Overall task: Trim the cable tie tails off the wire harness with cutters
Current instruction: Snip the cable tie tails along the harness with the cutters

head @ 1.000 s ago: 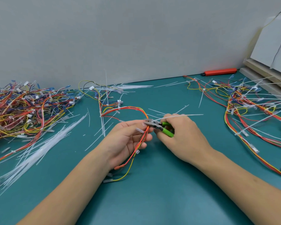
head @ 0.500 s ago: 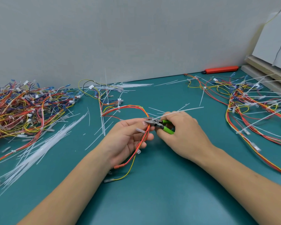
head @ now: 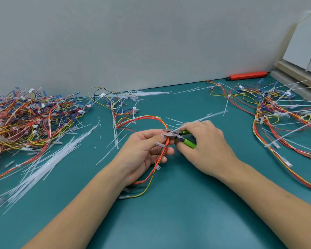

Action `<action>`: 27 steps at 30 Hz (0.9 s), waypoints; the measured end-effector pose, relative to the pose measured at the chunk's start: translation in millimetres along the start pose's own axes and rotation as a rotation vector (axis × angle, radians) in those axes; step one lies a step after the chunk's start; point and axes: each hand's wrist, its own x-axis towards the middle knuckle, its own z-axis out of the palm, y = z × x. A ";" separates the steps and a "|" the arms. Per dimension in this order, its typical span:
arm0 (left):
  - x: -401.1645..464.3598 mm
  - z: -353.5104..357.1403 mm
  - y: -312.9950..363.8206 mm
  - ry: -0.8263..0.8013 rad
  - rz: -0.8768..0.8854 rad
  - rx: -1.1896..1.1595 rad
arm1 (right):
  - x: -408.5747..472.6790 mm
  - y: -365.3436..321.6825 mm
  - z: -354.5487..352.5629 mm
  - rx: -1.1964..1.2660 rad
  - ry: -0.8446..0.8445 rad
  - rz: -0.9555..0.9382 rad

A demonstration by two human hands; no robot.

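Wire harness (head: 152, 123), red/orange/yellow strands, sits mid-frame on the teal table (head: 169, 212): it loops from 11 o'clock of the hands down thru the left hand (head: 142, 151) and trails toward 6 o'clock, ending in small clear-sleeved terminals. Left hand is palm-up, fingers curled round the wires, thumb on top pinning them. Right hand (head: 206, 148) at 3 o'clock of the left, knuckles up, fingers wrapped round the green-handled cutters (head: 178, 136); metal nose points left, at the wires just beside the left fingertips. Blades look closed or nearly so on the white cable tie tail (head: 203, 118), which sticks out toward 2 o'clock, blurred. Can't tell if tail is cut thru. At 9 o'clock, big tangled pile of harnesses (head: 31, 121), w/ a spread of loose white ties (head: 48, 164) below it. At 3 o'clock, more harnesses w/ long uncut tails (head: 284, 121). Red-orange tool (head: 248, 75) lies at 1 o'clock by the wall.
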 end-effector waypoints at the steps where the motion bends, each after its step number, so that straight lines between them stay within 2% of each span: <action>1: 0.5 -0.1 -0.5 0.003 0.004 0.003 | 0.1 0.0 -0.5 0.005 0.003 0.005; 13: 1.6 -2.6 -3.6 -0.017 0.045 0.019 | 1.3 -1.1 0.6 -0.005 0.000 -0.002; 18: 1.7 -4.6 -5.8 -0.059 0.069 0.042 | 0.6 -1.8 -0.6 0.049 0.001 0.062; 23: 1.5 -4.9 -5.5 -0.067 0.065 0.036 | -3.6 -4.4 0.4 0.019 0.057 0.055; 27: 1.7 -2.9 -5.3 -0.033 0.051 0.018 | -2.2 -9.3 -4.6 -0.018 -0.002 0.078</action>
